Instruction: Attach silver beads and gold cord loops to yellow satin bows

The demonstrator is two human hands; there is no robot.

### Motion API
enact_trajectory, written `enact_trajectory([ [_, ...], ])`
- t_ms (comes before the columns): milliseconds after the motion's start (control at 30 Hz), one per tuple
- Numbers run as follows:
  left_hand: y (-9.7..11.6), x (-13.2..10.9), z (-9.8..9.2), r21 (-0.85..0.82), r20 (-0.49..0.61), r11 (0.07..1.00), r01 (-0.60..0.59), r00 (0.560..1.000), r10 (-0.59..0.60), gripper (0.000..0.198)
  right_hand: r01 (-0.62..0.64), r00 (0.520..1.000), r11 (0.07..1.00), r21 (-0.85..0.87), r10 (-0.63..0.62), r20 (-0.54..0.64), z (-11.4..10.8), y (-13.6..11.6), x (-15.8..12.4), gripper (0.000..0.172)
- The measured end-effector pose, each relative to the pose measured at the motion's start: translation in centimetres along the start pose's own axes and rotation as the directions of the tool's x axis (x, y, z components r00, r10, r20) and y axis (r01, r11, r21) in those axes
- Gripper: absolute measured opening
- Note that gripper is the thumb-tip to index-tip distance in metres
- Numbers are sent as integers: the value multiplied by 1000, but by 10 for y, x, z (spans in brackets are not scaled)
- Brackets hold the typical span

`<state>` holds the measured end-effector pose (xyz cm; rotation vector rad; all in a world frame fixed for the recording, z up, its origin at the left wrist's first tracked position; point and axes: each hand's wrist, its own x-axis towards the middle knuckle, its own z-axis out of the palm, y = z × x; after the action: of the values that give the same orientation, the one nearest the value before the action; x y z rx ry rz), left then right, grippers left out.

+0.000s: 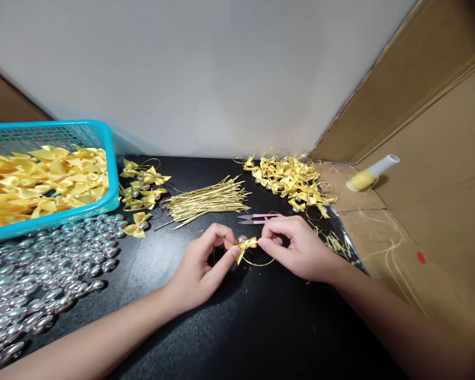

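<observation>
A small yellow satin ribbon bow with a silver bead behind it is held just above the black table. My left hand is closed, pinching the bow's left side between thumb and fingers. From the right, my right hand pinches at the bow's other edge; whether a thread is also between those fingertips is too small to tell. A loop of gold cord hangs below the bow, between both hands. Pink-handled thread snips lie just beyond my right hand.
A blue basket of yellow bows stands left, above many loose silver beads. Gold cords lie in the middle. Bows with beads form piles left and right. Thread scraps and a thread spool are at right.
</observation>
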<state>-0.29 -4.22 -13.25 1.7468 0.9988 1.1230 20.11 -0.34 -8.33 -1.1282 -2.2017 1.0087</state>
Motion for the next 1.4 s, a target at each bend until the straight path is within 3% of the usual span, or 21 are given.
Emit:
enact_trajectory([
  [100, -2, 0, 0, 42, -40, 999, -7, 999, 9, 13, 49, 999, 998, -45, -49, 1, 7, 0, -2, 20],
  [167, -2, -1, 0, 101, -59, 994, -29, 998, 35, 14, 126, 984, 982, -144, -142, -106, 14, 0, -5, 11],
  [267, 1, -2, 0, 192, -81, 976, -97, 990, 115, 16, 219, 899, 919, -328, -321, -298, 24, 0, -11, 5],
  [367, 4, -1, 1, 237, -83, 959, -155, 980, 179, 17, 262, 866, 858, -441, -411, -286, 28, 0, -14, 8],
  [667, 6, -2, 3, 226, -92, 959, -173, 976, 198, 16, 244, 864, 837, -490, -417, -282, 33, 0, -15, 3],
  [1067, 3, -4, 5, 242, -25, 935, -258, 962, 272, 17, 180, 898, 903, -390, -312, -309, 37, 4, -12, 12],
  [1267, 6, -2, 4, 281, -89, 934, -221, 963, 255, 15, 207, 874, 869, -449, -371, -315, 30, -3, -13, 3],
  [1400, 4, -3, 3, 283, -74, 932, -226, 964, 256, 14, 219, 883, 845, -488, -385, -269, 33, -5, -16, 7],
])
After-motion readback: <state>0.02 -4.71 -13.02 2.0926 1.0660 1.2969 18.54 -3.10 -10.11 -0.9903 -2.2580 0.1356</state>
